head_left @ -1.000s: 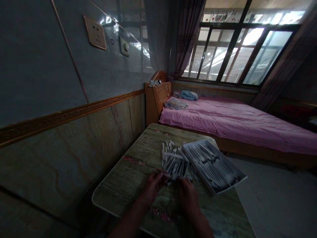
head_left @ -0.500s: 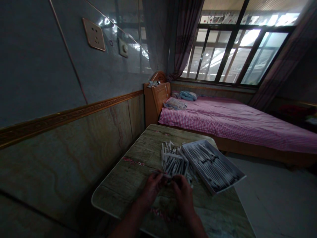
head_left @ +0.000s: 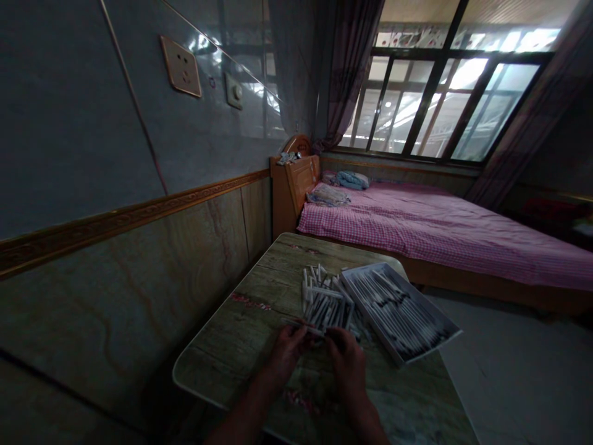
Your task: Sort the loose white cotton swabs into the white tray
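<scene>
My left hand [head_left: 288, 347] pinches a slim, white, pen-like stick [head_left: 315, 331] in front of me, over the near part of the table. My right hand [head_left: 346, 355] has its fingers closed at the stick's right end, where the tip is hidden. Just beyond both hands lies a loose pile of white and grey pen-like pieces [head_left: 324, 303]. To the right of the pile, a shallow light-grey box [head_left: 428, 301] holds rows of slender white sticks with dark ends [head_left: 410, 318].
The wood-patterned table [head_left: 222, 358] has rounded corners and red flower prints. A tiled wall [head_left: 204, 259] runs along its left. Behind stands a bed [head_left: 398, 216] with a pink checked cover and a wooden headboard [head_left: 301, 179]. The floor [head_left: 491, 334] shows at right.
Both hands stay together at the stick. My right hand has shifted slightly to the right, and the view has moved a little. The pile and box look the same.
</scene>
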Available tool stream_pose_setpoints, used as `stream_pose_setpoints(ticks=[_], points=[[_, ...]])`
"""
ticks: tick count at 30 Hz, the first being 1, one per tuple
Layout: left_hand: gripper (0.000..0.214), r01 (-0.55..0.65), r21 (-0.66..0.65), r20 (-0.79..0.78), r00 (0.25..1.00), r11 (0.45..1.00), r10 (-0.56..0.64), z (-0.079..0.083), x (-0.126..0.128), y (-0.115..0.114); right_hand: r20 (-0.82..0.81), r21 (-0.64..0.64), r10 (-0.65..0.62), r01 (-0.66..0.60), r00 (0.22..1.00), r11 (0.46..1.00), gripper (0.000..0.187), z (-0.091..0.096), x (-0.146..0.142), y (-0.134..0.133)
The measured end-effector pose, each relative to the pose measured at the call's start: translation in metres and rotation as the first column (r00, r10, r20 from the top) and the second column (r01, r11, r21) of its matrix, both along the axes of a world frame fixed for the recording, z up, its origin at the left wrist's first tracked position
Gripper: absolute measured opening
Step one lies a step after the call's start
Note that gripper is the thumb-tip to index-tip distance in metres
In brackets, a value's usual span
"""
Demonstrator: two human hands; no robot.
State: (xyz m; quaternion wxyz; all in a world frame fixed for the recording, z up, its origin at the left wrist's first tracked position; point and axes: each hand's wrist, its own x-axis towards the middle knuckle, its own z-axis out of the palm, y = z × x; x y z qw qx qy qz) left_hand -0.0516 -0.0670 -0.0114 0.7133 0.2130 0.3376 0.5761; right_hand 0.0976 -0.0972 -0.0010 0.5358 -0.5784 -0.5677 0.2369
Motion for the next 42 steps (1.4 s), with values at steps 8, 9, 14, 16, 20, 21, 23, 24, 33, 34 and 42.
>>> stream_pose_setpoints(ticks=[8,9,14,16,20,21,23,24,33,34,42], points=[[0.043,-0.006,0.038,-0.027,1.000,0.999,0.007,-0.009,0.000,0.002,0.059,0.066,0.015,-0.019,0.998,0.998,0.017,0.000,-0.003,-0.001],[0.043,-0.012,0.044,-0.031,0.999,0.999,0.014,-0.009,0.000,0.002,0.064,0.073,0.015,-0.020,0.998,0.997,0.017,0.000,-0.003,-0.002],[0.045,-0.012,0.044,-0.053,0.998,0.999,0.015,-0.003,0.001,-0.001,0.078,0.065,0.045,-0.050,0.996,0.997,0.018,0.001,0.001,-0.002],[0.046,-0.008,0.039,-0.072,0.997,0.999,0.011,-0.002,0.001,-0.001,0.095,0.059,0.059,-0.065,0.994,0.996,0.019,0.001,0.003,-0.002],[0.046,-0.011,0.050,-0.104,0.994,0.999,0.016,-0.004,0.002,-0.001,0.134,0.044,0.102,-0.109,0.986,0.993,0.020,-0.002,0.007,-0.002],[0.045,-0.005,0.051,-0.111,0.994,0.999,0.011,-0.004,0.002,-0.001,0.148,0.036,0.117,-0.124,0.982,0.992,0.021,-0.003,0.009,-0.002],[0.045,0.011,0.049,-0.118,0.993,0.999,-0.005,-0.004,0.002,-0.002,0.179,0.020,0.144,-0.150,0.973,0.989,0.025,-0.003,0.012,-0.002],[0.045,0.015,0.045,-0.118,0.993,0.999,-0.009,-0.003,0.002,-0.002,0.197,0.015,0.150,-0.155,0.969,0.988,0.026,-0.002,0.013,-0.001],[0.047,0.009,0.048,-0.153,0.988,0.999,-0.002,0.002,0.003,-0.004,0.562,0.002,0.150,-0.183,0.813,0.983,0.023,0.011,0.013,-0.003],[0.046,0.016,0.057,-0.161,0.987,0.998,-0.006,0.002,0.003,-0.004,0.581,0.007,0.139,-0.175,0.802,0.984,0.024,0.008,0.013,-0.003],[0.043,0.043,0.090,-0.204,0.979,0.995,-0.024,0.002,0.004,-0.006,0.658,0.040,0.147,-0.230,0.738,0.972,0.030,-0.027,0.017,-0.006]])
